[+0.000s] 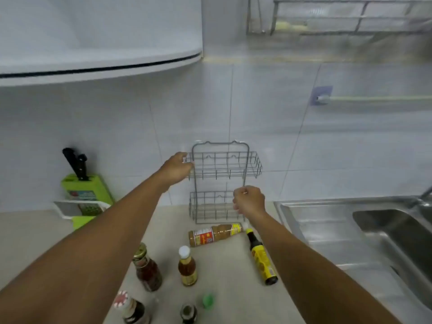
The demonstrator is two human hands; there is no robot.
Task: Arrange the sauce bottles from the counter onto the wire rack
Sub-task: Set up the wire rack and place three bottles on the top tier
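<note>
Grey wire makes up the two-tier wire rack [221, 183], which stands upright at the back of the pale bench [229, 272] against the white tiled wall [117, 127], both baskets empty. The left hand [176, 168] grips the left end of the upper basket, fingers [187, 160] curled around the wire. The right hand [250, 201] is closed on the right side of the lower basket, its fingers wrapped on the frame. All sauce bottles sit on the bench in front of the rack: a tan bottle with a red and yellow label [216, 235] lies on its side, a dark bottle with a yellow label [261, 258] lies beside it under the right forearm, an amber bottle with a white cap [187, 265] and a reddish-brown bottle with a metal lid [147, 268] stand upright. A stainless steel sink [364, 232] lies to the right, a green knife block [85, 189] to the left.
</note>
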